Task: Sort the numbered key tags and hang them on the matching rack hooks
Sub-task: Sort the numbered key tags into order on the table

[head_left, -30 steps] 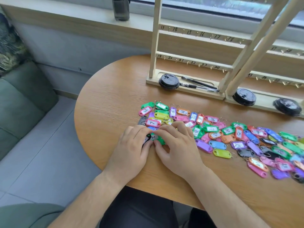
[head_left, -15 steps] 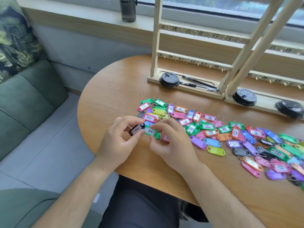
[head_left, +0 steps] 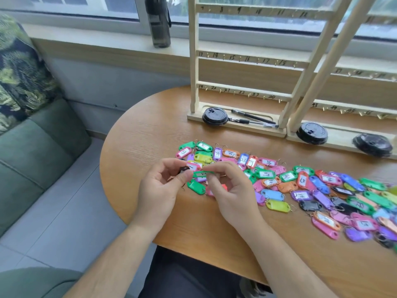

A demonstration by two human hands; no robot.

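Note:
Several coloured key tags [head_left: 300,186] with handwritten numbers lie spread across the round wooden table [head_left: 150,134]. My left hand [head_left: 161,190] pinches a black tag [head_left: 184,168] between thumb and fingers, lifted just above the table. My right hand [head_left: 229,190] pinches a green numbered tag [head_left: 200,174] beside it. The two tags nearly touch. Behind the pile stands a wooden rack [head_left: 242,91] with rows of small numbered brass hooks, none of which carries a tag.
A second rack [head_left: 343,108] stands to the right. Black cup lids [head_left: 215,116] and pens [head_left: 251,118] lie on the rack bases. A dark bottle [head_left: 158,22] stands on the windowsill. A green sofa [head_left: 32,147] sits left of the table.
Both hands have risen from the table's pile, lifting the black tag and the green tag. The view has tilted up, showing more of the rack.

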